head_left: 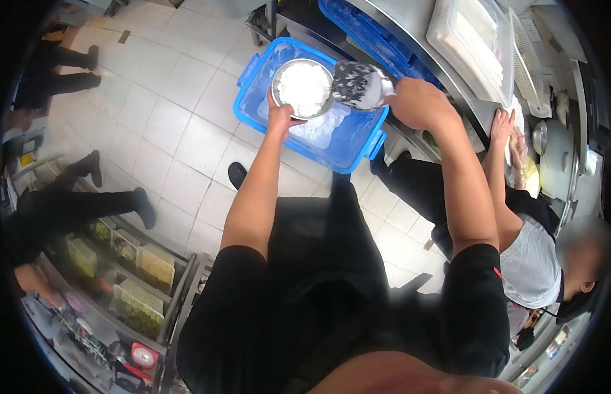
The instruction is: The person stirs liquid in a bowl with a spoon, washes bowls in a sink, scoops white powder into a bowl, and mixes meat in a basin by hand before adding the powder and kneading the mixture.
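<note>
By the left hand's grip (282, 121), the rim of a round, silver-coloured metal bowl (276, 80) is pinched, and by the right hand's grip (416, 104) the handle end of a broad black scoop (358, 85), smeared with white, is clasped. The bowl, held over a blue rectangular plastic bin (305, 155), is already well filled with white powder (305, 88); loose powder (322, 131) is left in the bin, though whether more is needed cannot be told.
</note>
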`<state>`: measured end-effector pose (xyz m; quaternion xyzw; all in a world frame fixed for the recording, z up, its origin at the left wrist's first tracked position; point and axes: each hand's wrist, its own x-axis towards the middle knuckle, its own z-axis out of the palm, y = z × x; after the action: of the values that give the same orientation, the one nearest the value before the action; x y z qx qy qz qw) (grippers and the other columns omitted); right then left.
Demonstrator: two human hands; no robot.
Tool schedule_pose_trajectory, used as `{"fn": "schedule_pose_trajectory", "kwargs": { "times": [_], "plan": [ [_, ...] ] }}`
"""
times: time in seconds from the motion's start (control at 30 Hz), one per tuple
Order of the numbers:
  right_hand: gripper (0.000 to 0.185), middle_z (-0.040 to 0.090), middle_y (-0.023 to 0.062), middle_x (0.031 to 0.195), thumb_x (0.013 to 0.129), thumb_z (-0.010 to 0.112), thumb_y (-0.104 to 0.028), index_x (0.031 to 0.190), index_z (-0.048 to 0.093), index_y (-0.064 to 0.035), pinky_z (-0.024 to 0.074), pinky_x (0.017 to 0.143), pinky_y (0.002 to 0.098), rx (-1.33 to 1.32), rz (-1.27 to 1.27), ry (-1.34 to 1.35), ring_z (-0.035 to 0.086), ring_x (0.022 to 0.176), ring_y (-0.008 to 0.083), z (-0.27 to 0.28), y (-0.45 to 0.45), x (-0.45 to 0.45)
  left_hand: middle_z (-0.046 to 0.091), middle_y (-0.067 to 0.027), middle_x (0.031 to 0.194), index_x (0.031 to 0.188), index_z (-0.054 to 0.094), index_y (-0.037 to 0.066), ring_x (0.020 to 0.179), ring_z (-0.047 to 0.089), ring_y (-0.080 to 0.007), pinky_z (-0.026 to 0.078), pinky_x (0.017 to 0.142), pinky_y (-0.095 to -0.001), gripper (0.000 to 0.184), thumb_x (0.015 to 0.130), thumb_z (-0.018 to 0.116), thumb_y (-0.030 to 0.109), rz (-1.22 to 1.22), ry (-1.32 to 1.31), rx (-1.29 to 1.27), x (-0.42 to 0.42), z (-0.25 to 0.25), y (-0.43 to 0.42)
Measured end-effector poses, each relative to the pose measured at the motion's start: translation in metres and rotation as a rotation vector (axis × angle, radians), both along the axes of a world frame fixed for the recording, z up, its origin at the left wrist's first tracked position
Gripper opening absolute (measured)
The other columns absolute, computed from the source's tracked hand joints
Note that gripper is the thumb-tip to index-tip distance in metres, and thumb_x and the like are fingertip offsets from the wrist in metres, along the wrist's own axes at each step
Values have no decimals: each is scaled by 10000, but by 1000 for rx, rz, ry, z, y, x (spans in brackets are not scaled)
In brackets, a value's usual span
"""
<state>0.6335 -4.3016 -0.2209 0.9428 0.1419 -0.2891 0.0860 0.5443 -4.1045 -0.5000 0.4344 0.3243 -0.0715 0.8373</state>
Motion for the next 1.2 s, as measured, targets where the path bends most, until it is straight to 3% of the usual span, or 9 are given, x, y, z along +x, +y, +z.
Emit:
{"fn": "schedule_pose_trajectory", "kwargs": {
  "times": [0.13, 0.2, 0.33, 0.47, 0.57, 0.73, 0.87, 1.0, 1.2],
  "plan": [
    [349, 650, 279, 966, 874, 573, -294, 936, 689, 30, 487, 830, 483, 57, -119, 79, 628, 928, 425, -17, -34, -1, 360, -233, 1385, 1466, 110, 208, 1108, 564, -430, 597, 740, -525, 846, 718, 394, -66, 31, -93, 76, -8, -7, 27],
    [381, 648, 290, 955, 878, 559, -298, 896, 678, 64, 486, 835, 484, 86, -187, 106, 629, 935, 423, -60, -46, -5, 361, -233, 1372, 1457, 133, 190, 1122, 546, -433, 591, 755, -534, 835, 711, 415, -60, 30, -88, 83, -13, -6, 39],
    [364, 617, 228, 1192, 827, 516, -181, 1100, 649, 20, 487, 933, 449, -20, -117, 293, 611, 1095, 366, -244, -42, 1, 348, -225, 1374, 1466, 134, 169, 1186, 485, -421, 570, 770, -561, 837, 714, 426, -56, 108, -175, 88, -15, 2, 49],
    [372, 626, 190, 1209, 835, 525, -181, 1155, 644, -34, 494, 933, 423, -13, -243, 427, 621, 1110, 323, -412, -28, 8, 359, -190, 1383, 1482, 142, 169, 1222, 456, -378, 532, 846, -523, 855, 714, 435, -67, 146, -103, 99, -20, -6, 54],
    [344, 633, 177, 1204, 849, 517, -179, 1130, 664, -42, 491, 935, 415, 50, -289, 339, 615, 1129, 296, -528, -25, 17, 396, -161, 1376, 1476, 201, 149, 1227, 465, -344, 489, 931, -491, 820, 722, 448, -59, 207, -85, 136, -21, -23, 61],
    [356, 630, 160, 1217, 873, 508, -231, 1142, 658, -52, 492, 935, 395, 205, -448, 299, 610, 1130, 298, -662, 7, 48, 462, -136, 1335, 1447, 289, 107, 1221, 484, -307, 426, 1018, -453, 759, 726, 469, -46, 293, -49, 210, -36, -54, 72],
    [370, 630, 176, 1204, 874, 479, -244, 1133, 657, -50, 478, 953, 403, 318, -474, 296, 595, 1142, 314, -702, 63, 64, 491, -137, 1304, 1401, 348, 51, 1203, 501, -305, 395, 1047, -454, 717, 705, 485, -55, 383, -100, 234, -42, -66, 75],
    [493, 615, 224, 1198, 894, 481, -390, 1133, 638, 11, 460, 952, 440, 494, -429, 297, 590, 1114, 369, -748, 57, 48, 517, -135, 1283, 1388, 365, 42, 1191, 516, -310, 398, 1045, -453, 698, 708, 486, -53, 395, -113, 214, -49, -65, 82],
    [566, 600, 250, 1203, 930, 471, -455, 1141, 624, 47, 416, 994, 432, 525, -358, 359, 555, 1154, 374, -675, 19, 31, 441, -117, 1325, 1456, 268, 100, 1212, 458, -282, 392, 1026, -407, 798, 698, 446, -76, 352, -37, 263, -39, -32, 71]
  ]
}}
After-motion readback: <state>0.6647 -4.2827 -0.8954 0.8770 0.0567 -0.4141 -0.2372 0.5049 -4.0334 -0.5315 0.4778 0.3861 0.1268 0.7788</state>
